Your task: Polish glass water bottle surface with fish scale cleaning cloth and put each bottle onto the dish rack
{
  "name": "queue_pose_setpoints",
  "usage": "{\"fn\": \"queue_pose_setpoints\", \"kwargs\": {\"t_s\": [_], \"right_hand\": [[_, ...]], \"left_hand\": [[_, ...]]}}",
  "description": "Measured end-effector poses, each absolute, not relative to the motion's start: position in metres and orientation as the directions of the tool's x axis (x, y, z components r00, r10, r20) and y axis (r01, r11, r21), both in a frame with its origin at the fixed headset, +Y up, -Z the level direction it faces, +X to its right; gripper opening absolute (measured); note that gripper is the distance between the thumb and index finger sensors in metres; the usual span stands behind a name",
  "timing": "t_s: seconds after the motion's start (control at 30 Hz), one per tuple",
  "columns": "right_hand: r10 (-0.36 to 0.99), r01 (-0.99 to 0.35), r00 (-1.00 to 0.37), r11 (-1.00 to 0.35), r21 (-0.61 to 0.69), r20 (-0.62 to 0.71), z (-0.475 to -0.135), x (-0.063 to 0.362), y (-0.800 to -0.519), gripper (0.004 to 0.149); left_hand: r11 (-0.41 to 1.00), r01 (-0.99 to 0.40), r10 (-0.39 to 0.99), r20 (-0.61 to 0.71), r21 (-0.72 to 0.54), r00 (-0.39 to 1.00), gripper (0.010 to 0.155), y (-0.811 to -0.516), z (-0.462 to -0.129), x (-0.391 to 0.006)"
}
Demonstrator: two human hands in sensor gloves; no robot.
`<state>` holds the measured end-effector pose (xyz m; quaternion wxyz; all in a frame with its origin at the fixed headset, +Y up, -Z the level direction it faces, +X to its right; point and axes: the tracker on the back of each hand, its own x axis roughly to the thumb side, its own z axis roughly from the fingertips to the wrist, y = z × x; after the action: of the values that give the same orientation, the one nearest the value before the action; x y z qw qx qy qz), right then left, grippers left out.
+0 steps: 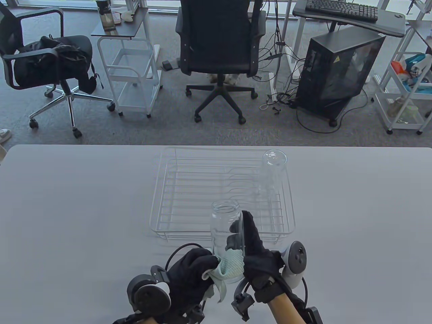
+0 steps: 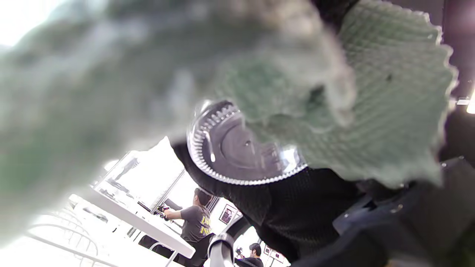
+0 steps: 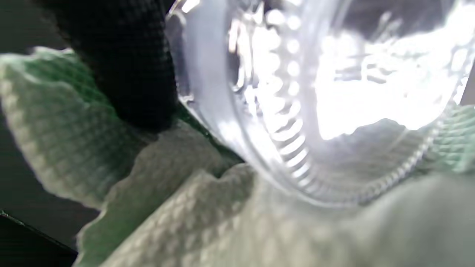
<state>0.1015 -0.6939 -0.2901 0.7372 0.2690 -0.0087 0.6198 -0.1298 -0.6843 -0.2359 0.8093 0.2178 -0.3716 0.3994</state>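
Table view: right hand (image 1: 256,249) grips an upright glass bottle (image 1: 226,226), mouth up, held just off the dish rack's (image 1: 158,216) near edge at 6 o'clock. Left hand (image 1: 192,273) pinches the green fish scale cloth (image 1: 231,268) against the bottle's base. A second bottle (image 1: 272,172) stands inverted at the rack's 1 o'clock corner.

Left wrist view: cloth (image 2: 389,92) overlaps the ribbed base (image 2: 241,148).

Right wrist view: base (image 3: 315,111) above bunched cloth (image 3: 178,207).

Risk: smooth glass could slip from the one-handed grip under hard rubbing.

two glass bottles (image 1: 225,229) (image 1: 272,173), one green cloth (image 1: 231,266), one wire dish rack (image 1: 189,189), two gloved hands (image 1: 189,276) (image 1: 258,253)
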Motion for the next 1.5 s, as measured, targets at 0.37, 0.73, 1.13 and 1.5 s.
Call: {"fn": "queue_pose_setpoints", "kwargs": {"t_s": [0.37, 0.73, 1.13, 1.5], "right_hand": [[0.949, -0.771, 0.269, 0.108, 0.628, 0.167, -0.287, 0.087, -0.701, 0.081], [0.951, -0.744, 0.281, 0.134, 0.655, 0.125, -0.286, 0.074, -0.712, 0.083], [0.892, -0.869, 0.368, 0.230, 0.437, 0.262, -0.290, 0.093, -0.704, 0.098], [0.918, -0.820, 0.281, 0.076, 0.568, 0.282, -0.291, 0.090, -0.697, 0.100]], "left_hand": [[0.471, -0.878, 0.573, 0.728, 0.083, 0.376, 0.043, -0.678, -0.245, -0.154], [0.355, -0.930, 0.669, 0.668, 0.097, 0.325, 0.043, -0.674, -0.257, -0.179], [0.517, -0.856, 0.565, 0.739, 0.031, 0.368, 0.044, -0.682, -0.242, -0.145], [0.518, -0.854, 0.535, 0.762, 0.045, 0.365, 0.043, -0.679, -0.239, -0.143]]}}
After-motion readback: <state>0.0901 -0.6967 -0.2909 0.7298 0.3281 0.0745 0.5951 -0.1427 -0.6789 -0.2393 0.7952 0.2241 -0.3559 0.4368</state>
